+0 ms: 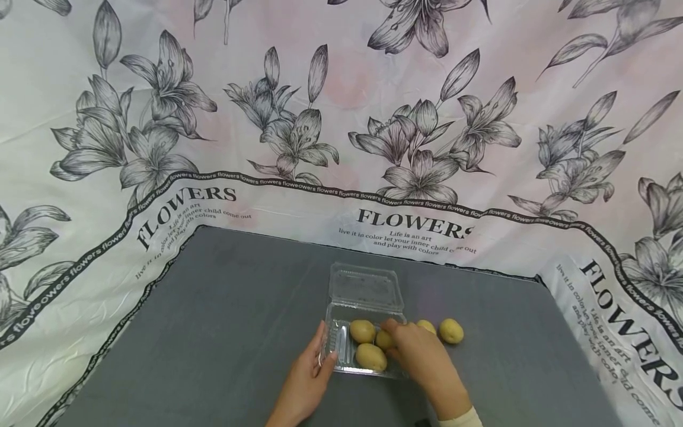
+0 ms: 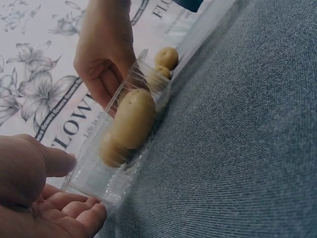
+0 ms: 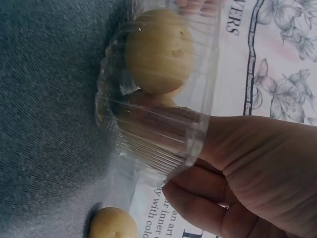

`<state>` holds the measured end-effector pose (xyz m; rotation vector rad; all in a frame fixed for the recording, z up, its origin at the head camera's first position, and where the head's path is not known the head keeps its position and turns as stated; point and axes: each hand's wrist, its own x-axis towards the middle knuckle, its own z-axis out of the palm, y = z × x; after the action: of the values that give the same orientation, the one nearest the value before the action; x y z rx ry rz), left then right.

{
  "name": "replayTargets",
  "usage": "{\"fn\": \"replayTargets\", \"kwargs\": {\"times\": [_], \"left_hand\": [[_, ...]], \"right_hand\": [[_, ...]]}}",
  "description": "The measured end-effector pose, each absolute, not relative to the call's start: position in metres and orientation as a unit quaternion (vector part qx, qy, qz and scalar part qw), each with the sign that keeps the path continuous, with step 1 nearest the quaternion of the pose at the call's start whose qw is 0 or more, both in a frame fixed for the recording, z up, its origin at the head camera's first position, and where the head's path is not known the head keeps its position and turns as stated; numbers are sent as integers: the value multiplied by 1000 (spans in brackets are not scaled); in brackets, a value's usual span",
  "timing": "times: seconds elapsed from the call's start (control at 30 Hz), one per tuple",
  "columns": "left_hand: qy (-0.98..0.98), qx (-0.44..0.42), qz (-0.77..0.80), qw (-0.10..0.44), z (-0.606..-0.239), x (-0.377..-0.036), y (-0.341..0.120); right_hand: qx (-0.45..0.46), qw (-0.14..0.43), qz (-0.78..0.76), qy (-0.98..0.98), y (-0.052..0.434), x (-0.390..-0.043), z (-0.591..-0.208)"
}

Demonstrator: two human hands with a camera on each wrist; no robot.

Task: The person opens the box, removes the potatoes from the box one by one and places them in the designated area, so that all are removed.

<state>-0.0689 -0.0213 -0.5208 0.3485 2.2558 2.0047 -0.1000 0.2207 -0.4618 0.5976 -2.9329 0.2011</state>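
Note:
A clear plastic clamshell box (image 1: 341, 347) lies on the grey mat with its lid (image 1: 365, 289) folded back. Three yellow potatoes are inside: one at the back (image 1: 362, 331), one at the front (image 1: 370, 357), and one (image 1: 383, 340) under my right hand's fingers. My right hand (image 1: 396, 335) reaches into the box and grips that potato. My left hand (image 1: 324, 357) pinches the box's left wall (image 2: 94, 178) between thumb (image 2: 54, 161) and fingers. Two more potatoes (image 1: 426, 325) (image 1: 451, 331) lie on the mat right of the box.
The grey mat (image 1: 224, 320) spreads wide to the left and right of the box. A flower-printed cloth (image 1: 341, 118) rises behind and along both sides. In the right wrist view a loose potato (image 3: 114, 224) lies just outside the box wall (image 3: 158, 144).

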Motion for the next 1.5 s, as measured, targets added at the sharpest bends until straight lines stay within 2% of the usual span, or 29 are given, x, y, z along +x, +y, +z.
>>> {"fn": "replayTargets", "kwargs": {"times": [0.4, 0.97, 1.5], "left_hand": [[747, 117, 653, 50, -520, -69, -21], [755, 108, 645, 57, -520, -66, -21], [750, 118, 650, 39, -520, -68, -20]], "right_hand": [[195, 76, 64, -976, 221, -99, -464], [235, 19, 154, -959, 239, -101, -460], [267, 67, 182, -944, 255, -102, -453]]}}
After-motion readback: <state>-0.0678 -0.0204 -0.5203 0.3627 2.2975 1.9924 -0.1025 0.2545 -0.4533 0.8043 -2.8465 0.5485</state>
